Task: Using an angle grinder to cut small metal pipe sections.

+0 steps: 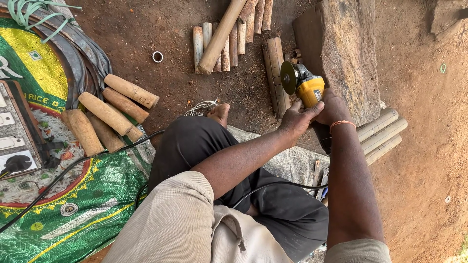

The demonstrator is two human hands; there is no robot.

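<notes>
A yellow angle grinder (306, 85) with a dark disc (288, 77) hangs over the dirt next to a big rough wooden block (341, 53). My right hand (334, 108) grips the grinder's body from behind. My left hand (298, 119) rests its fingers against the grinder's rear from the left side. The disc faces left, close to a short split wood piece (274, 73) on the ground. A black power cord (273, 187) runs across my lap.
Several short round wooden pegs (109, 114) lie on a green printed sack (73, 204) at left, beside a switchboard with a plug (14, 141). Bamboo slats and a pole (222, 34) lie at the top. More slats (382, 134) sit at right. My bare foot (219, 113) rests ahead.
</notes>
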